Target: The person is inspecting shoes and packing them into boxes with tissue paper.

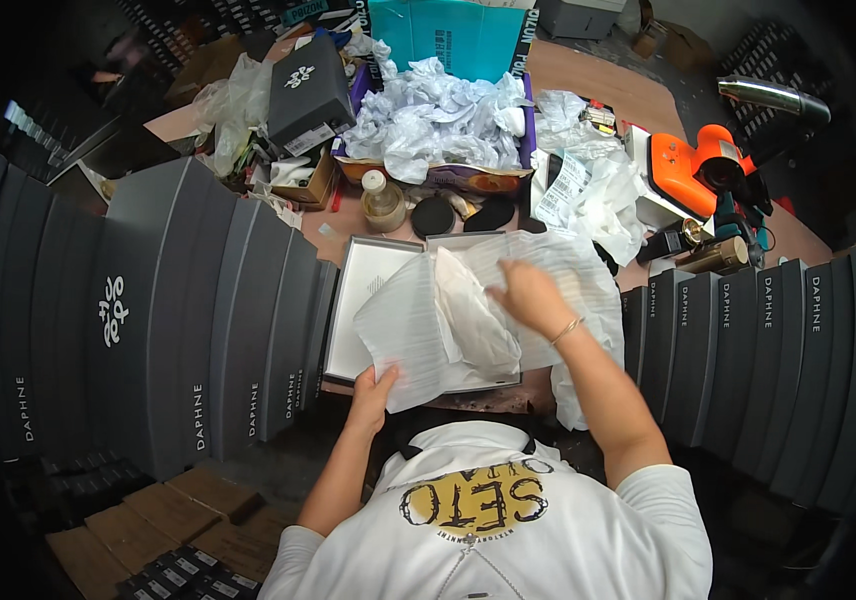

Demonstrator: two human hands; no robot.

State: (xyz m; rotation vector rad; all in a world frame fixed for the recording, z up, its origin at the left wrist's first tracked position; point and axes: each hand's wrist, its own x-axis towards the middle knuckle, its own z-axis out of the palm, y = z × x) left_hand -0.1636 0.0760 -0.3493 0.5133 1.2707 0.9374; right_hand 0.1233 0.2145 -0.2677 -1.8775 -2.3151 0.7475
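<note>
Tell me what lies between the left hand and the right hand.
In the head view, the white sheet pinched by the left hand comes first, then a white paper-wrapped bundle, just short of the right hand.

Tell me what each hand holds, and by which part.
The left hand pinches the white wrapping paper by its left edge, near the lower corner. The right hand is blurred; its hold cannot be told.

Wrapping sheet, ctr. of frame, was thin paper, matt, w/ creases. Grey boxes, far L, looked smooth matt cardboard. Orange device, upper R, looked glossy plastic; crumpled wads, top ctr., were rough.
</note>
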